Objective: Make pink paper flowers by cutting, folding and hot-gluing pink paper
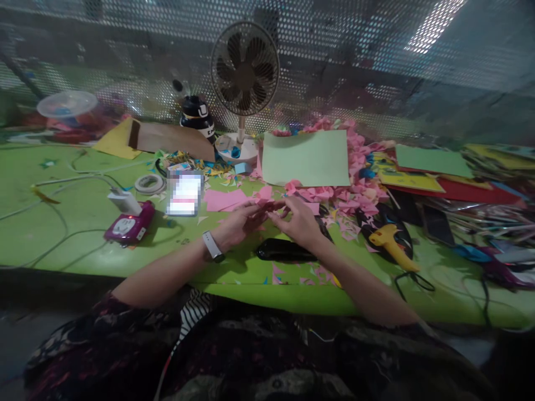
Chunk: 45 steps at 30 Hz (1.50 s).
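Note:
My left hand (241, 221), with a pale watch band on its wrist, is closed in a pinch over the middle of the green table. Its fingertips meet those of my right hand (300, 224), which is also pinched. Between them they hold a small piece of pink paper (264, 196), partly hidden by the fingers. Beside my left hand lie flat pink paper pieces (225, 200). Under my right wrist is a long glossy black object (286, 250), its kind unclear. Folded pink paper pieces (359, 195) are heaped beyond my right hand.
A fan (244, 75) stands at the back, near a light green sheet (307, 159). Leftward are a blurred-out phone (184, 194), a tape roll (149, 184) and a purple power socket (129, 225) with cables. A yellow glue gun (393, 245) lies to the right.

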{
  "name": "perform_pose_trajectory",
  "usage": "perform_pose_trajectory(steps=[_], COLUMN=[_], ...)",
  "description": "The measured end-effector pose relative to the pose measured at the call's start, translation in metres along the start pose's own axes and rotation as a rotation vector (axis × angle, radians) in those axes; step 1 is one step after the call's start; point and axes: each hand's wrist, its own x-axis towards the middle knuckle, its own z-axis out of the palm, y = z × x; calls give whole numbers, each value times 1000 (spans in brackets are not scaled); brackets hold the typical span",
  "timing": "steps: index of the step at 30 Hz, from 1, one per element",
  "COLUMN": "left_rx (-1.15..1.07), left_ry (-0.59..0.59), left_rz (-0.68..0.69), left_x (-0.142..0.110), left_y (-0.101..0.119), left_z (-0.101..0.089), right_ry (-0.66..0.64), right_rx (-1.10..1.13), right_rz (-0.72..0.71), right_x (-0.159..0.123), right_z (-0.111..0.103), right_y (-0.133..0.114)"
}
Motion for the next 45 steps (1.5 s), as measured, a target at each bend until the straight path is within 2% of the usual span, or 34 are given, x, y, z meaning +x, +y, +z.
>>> perform_pose_trajectory(steps=[4, 9, 17, 33, 36, 40, 45], left_rx=[-17, -22, -16, -15, 41, 244, 458], left_ry=[-23, -66, -91, -153, -179, -218, -202], left_rz=[22, 56, 65, 70, 108, 222, 301], left_x=[0, 0, 0, -1, 0, 4, 7], left_y=[-2, -4, -7, -6, 0, 12, 19], left_z=[-1, -2, -3, -4, -6, -12, -14], right_ry=[31, 77, 61, 118, 114, 124, 121], right_rx=[-4, -53, -31, 4, 20, 29, 26], right_rz=[4, -64, -131, -193, -190, -214, -214], right_x=[-1, -4, -6, -4, -4, -3, -4], right_z=[4, 7, 9, 8, 6, -3, -16], right_y=[2, 1, 3, 11, 12, 10, 3])
